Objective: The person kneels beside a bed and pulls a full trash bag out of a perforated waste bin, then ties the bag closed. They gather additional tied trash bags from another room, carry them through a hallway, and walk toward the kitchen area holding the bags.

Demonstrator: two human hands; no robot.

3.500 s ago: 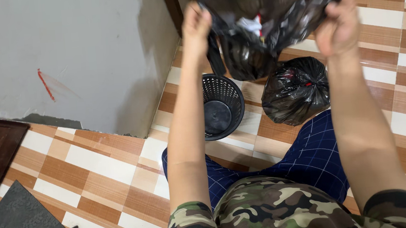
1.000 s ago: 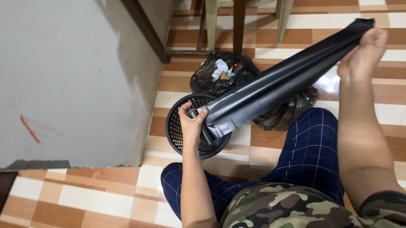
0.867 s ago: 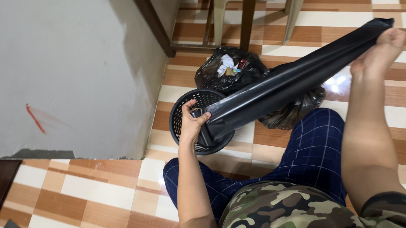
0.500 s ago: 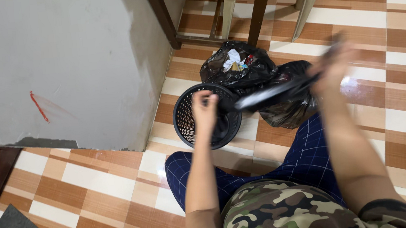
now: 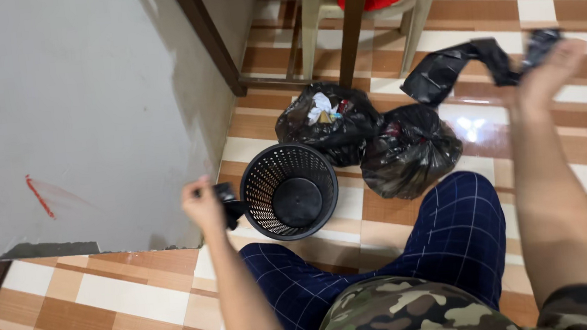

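ok, right hand (image 5: 547, 75) is raised at the upper right of the frame, blurred, fingers closed on one end of a black plastic bag (image 5: 451, 66) that hangs crumpled toward the left of it, above the tiled floor (image 5: 107, 301). left hand (image 5: 205, 204) sits at centre left, pinching a small black piece just beside the bin's rim; can't tell whether that piece joins the bag in the other hand. black mesh bin (image 5: 290, 190) stands upright at frame centre on the tiles, inside looks bare down to the base. two full black trash bags sit behind it: open trash bag (image 5: 329, 123) with paper scraps showing at its top, touching the bin's far side, and tied trash bag (image 5: 409, 149) just right of it, against the person's knee in blue checked trousers (image 5: 455, 236). grey wall (image 5: 69, 114) fills the left. chair legs (image 5: 352, 25) and a red seat at top centre.
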